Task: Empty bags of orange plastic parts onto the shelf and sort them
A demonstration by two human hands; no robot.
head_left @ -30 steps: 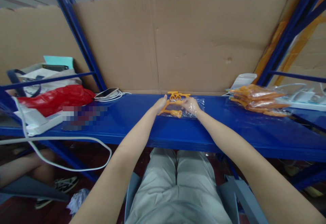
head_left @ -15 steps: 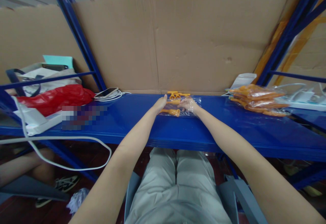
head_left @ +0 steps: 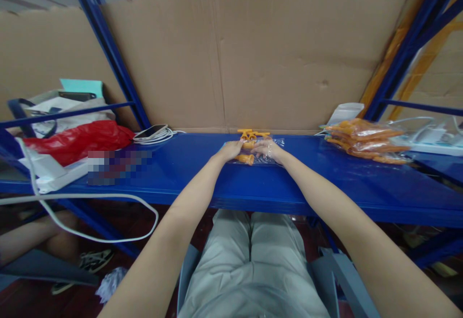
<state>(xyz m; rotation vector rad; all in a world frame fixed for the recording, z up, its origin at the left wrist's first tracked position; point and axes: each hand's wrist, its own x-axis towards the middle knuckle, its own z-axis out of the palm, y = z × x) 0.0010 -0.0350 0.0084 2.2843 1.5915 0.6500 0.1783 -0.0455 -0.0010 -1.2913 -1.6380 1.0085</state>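
Note:
On the blue shelf (head_left: 188,173), straight ahead, lies a clear plastic bag (head_left: 269,158) with orange plastic parts (head_left: 247,158) partly inside it. My left hand (head_left: 230,150) grips the orange parts at the bag's left end, fingers curled. My right hand (head_left: 266,149) rests on top of the bag, its fingers bent and pressing the plastic. More loose orange parts (head_left: 252,135) lie just behind the hands, against the cardboard backing.
A stack of filled bags of orange parts (head_left: 363,139) sits at the right, with white cables (head_left: 427,135) beyond. A phone and white cord (head_left: 154,133), a red bag (head_left: 77,139) and white boxes crowd the left. Another person's leg (head_left: 32,243) shows lower left.
My left hand has closed in from the bag's left edge onto the orange parts. The parts have slid a little further into the bag. My right hand stays on the bag.

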